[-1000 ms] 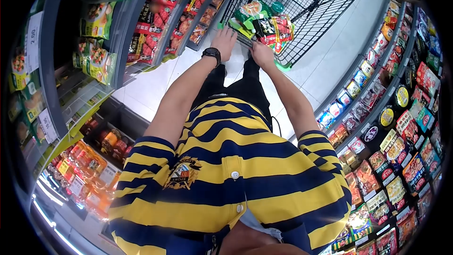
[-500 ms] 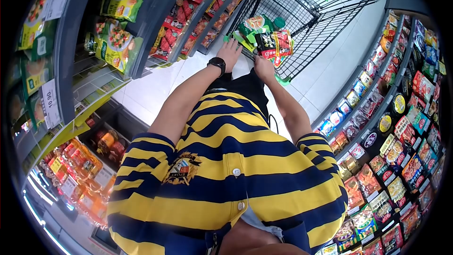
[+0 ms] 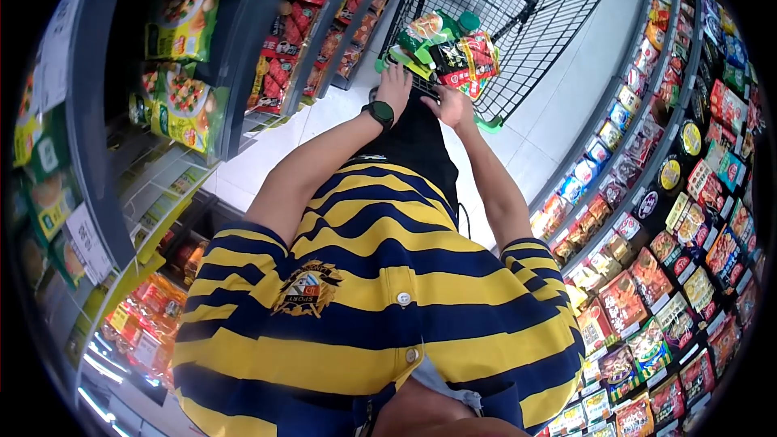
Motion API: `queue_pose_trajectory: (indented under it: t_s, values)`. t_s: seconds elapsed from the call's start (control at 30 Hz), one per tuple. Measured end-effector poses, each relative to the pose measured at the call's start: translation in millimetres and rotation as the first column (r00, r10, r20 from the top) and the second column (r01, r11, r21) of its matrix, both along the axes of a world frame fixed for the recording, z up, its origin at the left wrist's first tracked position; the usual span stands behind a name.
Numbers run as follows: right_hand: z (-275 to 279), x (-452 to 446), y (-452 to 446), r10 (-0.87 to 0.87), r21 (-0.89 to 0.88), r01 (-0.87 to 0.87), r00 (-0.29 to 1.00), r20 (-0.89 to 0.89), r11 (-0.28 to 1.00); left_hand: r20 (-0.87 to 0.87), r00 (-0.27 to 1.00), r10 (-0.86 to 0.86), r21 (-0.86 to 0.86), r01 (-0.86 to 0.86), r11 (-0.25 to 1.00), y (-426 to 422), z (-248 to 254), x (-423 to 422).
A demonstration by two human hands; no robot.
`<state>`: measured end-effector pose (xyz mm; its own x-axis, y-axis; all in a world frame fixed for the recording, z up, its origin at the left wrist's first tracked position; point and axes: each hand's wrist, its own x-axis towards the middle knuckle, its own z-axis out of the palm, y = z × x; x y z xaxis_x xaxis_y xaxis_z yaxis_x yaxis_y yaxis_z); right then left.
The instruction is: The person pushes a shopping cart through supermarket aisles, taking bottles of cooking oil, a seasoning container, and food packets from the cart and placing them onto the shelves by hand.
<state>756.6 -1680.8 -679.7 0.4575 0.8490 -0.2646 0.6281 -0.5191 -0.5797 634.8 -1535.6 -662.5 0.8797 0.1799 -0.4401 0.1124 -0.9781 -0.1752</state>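
A black wire shopping cart with green trim stands in front of me. My left hand, below a dark wristwatch, rests on the cart's near edge with its fingers stretched out. My right hand is at the same edge, thumb apart from the fingers and nothing seen in it. Beside the hands, in the near end of the cart, lie a green package with a green cap and a red and black packet.
Shelves of yellow-green packets and red packets rise close on the left. Orange packages are stacked lower down. On the right a long curved shelf holds many colourful bags. Pale floor tiles run beside the cart.
My right hand has loosened from its closed hold on the cart edge, the thumb now apart. My left hand stays on the edge. The shelves have shifted in view.
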Motion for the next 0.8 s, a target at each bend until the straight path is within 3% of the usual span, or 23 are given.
queue_pose_trajectory:
  t_s: [0.07,0.13,0.2,0.23,0.27,0.3,0.33,0.4,0.43,0.53,0.6,0.63,0.8]
  values:
    - [2.0,2.9,-2.6,-0.039,-0.011,0.039,0.998,-0.043,0.999,-0.070,0.997,0.024,0.145,-0.013,0.989,-7.2,-1.6,8.5]
    - [3.6,7.9,-2.9,-0.087,0.138,0.103,0.989,-0.117,0.985,-0.035,0.999,0.016,0.139,-0.011,0.990,-6.9,3.5,16.8]
    - [-8.6,12.5,-1.9,-0.128,0.164,0.164,0.970,-0.207,0.973,-0.210,0.978,-0.001,0.004,0.002,1.000,-0.8,16.9,29.5]
    - [-27.6,13.6,-1.5,-0.252,0.171,0.299,0.935,-0.250,0.939,-0.235,0.972,0.001,-0.183,-0.045,0.982,8.8,23.1,36.9]
    - [-31.4,17.8,2.8,-0.371,0.168,0.429,0.881,-0.293,0.888,-0.249,0.968,-0.003,-0.183,-0.044,0.982,15.8,26.7,47.6]
    - [-36.2,28.9,4.3,-0.434,0.026,0.462,0.850,-0.297,0.887,-0.338,0.941,0.021,-0.290,-0.125,0.949,21.9,28.9,60.5]
    - [-51.9,37.8,5.1,-0.439,0.017,0.465,0.846,-0.304,0.885,-0.424,0.905,0.035,-0.386,-0.215,0.897,26.6,27.5,73.4]
    - [-95.2,60.0,5.2,-0.441,0.138,0.434,0.897,0.027,0.891,-0.459,0.885,0.080,-0.419,-0.295,0.859,30.1,13.4,92.9]
    - [-94.3,79.8,8.2,-0.428,0.202,0.417,0.903,0.017,0.886,-0.418,0.896,0.152,-0.468,-0.356,0.809,28.9,4.6,101.8]
    - [-103.3,118.2,26.1,-0.430,0.075,0.429,0.903,0.001,0.900,-0.401,0.886,0.231,-0.549,-0.435,0.714,30.1,-26.7,124.8]
    - [-124.0,144.2,35.8,-0.426,0.056,0.424,0.905,0.014,0.904,-0.272,0.890,0.367,-0.631,-0.453,0.630,25.6,-58.8,133.0]
    - [-134.5,152.9,38.1,-0.411,0.042,0.409,0.911,0.031,0.911,-0.306,0.862,0.403,-0.634,-0.501,0.589,24.4,-61.2,143.2]
    - [-166.4,188.0,52.9,-0.387,-0.060,0.385,0.922,-0.029,0.921,-0.127,0.846,0.518,-0.776,-0.410,0.480,17.1,-122.7,168.4]
